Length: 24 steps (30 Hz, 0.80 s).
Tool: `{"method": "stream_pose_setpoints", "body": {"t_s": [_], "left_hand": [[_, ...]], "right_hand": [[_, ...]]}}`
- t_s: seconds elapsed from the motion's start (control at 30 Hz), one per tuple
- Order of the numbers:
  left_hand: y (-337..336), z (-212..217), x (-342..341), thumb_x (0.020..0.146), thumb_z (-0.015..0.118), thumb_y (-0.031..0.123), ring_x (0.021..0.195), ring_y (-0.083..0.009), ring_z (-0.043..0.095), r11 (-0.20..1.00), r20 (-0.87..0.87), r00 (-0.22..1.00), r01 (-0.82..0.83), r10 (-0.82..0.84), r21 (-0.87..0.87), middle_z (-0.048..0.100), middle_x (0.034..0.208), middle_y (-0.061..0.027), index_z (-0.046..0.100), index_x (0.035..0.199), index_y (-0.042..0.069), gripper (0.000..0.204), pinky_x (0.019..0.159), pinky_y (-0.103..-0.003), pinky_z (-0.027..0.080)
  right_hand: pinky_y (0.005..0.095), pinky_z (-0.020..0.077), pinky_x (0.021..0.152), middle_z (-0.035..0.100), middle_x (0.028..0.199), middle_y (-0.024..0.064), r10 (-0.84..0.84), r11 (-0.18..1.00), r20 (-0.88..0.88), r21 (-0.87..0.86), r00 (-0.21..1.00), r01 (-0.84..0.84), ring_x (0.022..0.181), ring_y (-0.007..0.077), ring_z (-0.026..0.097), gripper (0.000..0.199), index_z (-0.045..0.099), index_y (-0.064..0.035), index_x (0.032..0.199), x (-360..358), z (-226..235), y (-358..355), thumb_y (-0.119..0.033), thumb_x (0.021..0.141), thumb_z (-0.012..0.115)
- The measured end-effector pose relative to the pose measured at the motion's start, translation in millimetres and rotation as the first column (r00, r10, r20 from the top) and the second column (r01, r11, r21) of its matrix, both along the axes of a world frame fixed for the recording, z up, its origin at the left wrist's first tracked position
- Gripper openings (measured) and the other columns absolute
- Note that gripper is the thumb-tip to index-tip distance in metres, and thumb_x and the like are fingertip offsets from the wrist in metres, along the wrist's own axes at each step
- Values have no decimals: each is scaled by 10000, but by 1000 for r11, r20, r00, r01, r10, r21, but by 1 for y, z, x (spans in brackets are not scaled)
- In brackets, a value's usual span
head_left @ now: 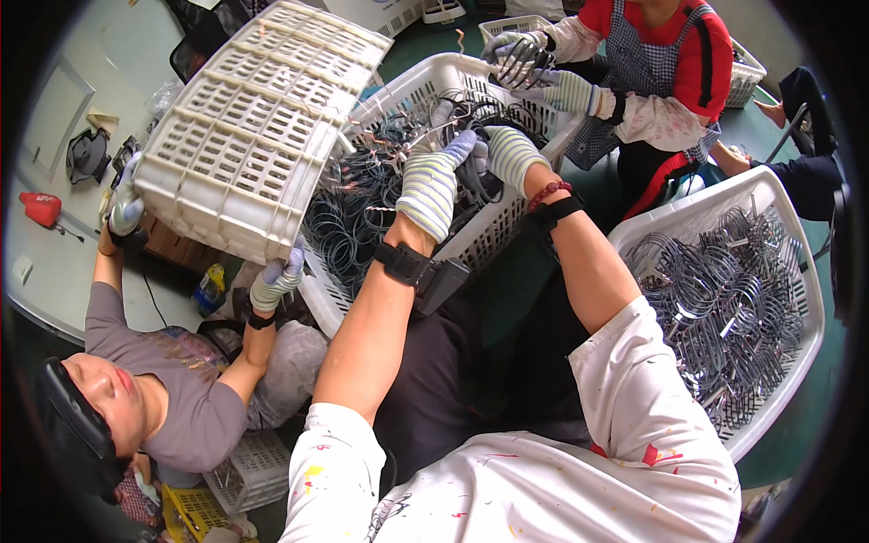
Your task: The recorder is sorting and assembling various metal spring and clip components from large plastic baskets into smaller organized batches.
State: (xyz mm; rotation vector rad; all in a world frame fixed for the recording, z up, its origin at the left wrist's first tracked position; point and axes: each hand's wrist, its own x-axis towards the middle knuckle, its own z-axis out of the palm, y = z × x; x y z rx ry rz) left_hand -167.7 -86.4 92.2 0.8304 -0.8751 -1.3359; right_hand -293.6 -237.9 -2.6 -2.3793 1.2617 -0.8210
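Your left hand (433, 181) and right hand (509, 152), both in striped gloves, reach into the white basket (507, 222) ahead, among the dark wire coils (348, 208). Left fingers curl on a dark bundle (471, 176), its axis unclear; right fingers are buried, grip can't be told. Far left, a co-worker tips an upturned crate (249, 127). Right basket (801, 299) holds grey coils.

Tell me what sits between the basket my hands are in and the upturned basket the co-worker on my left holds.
Head view: nothing separate; the upturned basket overlaps the rim of the middle basket, its cable coils showing beneath.
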Motion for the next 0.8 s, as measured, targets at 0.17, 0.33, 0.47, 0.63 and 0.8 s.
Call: {"method": "stream_pose_setpoints", "body": {"t_s": [0.17,0.33,0.47,0.63,0.8], "left_hand": [[6,6,5,942,742,149,645,-108,659,954,492,823,-295,284,-57,730,798,-37,721,1004,32,134,610,-262,533],[0,1,4,937,737,112,716,-67,630,966,375,891,-221,257,-136,715,979,-24,557,1394,66,493,616,-248,524],[9,5,-4,945,719,81,755,-45,612,969,343,906,-224,247,-107,694,983,-15,508,1464,93,560,637,-200,527],[16,11,-4,949,716,81,799,-43,619,966,382,895,-163,229,-199,691,1088,-32,508,1468,67,559,652,-211,527],[18,8,10,959,669,29,794,-76,693,861,566,664,-262,488,-435,747,988,-23,619,1317,17,362,676,-209,555]], "right_hand": [[365,552,752,763,995,90,195,741,367,552,909,-382,888,186,728,368,709,-68,1175,-18,38,29,-372,971,670],[307,530,643,774,954,60,78,593,473,686,878,-422,788,166,725,356,706,-92,1179,-41,51,35,-375,963,692],[316,564,631,768,933,75,-6,689,274,698,962,-195,695,169,717,367,756,-62,1031,-38,52,34,-416,943,720],[380,584,774,763,954,116,155,917,43,366,987,-160,836,313,729,337,751,-85,1094,-29,71,47,-375,949,662],[414,562,831,749,969,151,171,958,-53,242,984,-154,868,346,715,350,749,-94,1081,-42,72,47,-363,984,547]]}}
